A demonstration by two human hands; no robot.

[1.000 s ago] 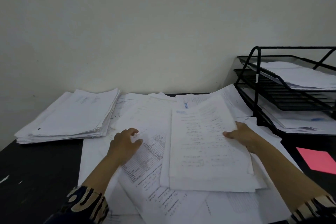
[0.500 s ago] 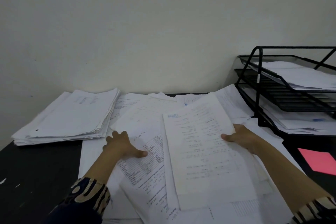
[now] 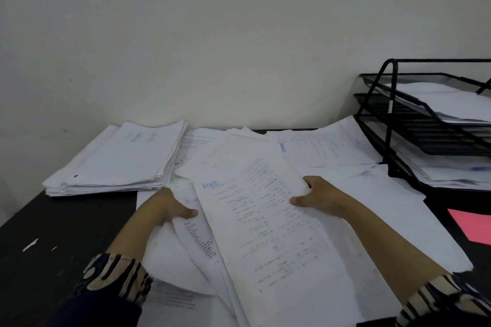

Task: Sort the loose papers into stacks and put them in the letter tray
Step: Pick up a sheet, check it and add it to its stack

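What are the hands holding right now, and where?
Both hold the sheaf of papers: right hand grips its right edge, left hand its left edge.

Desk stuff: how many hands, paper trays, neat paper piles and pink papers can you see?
Hands: 2, the left hand and the right hand, both holding papers
Tray: 1, with three shelves
Neat pile: 1
Pink paper: 1
Total: 5

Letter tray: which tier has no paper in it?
The middle tier of the letter tray: its bare black slats show. The top tier and the bottom tier both hold white sheets.
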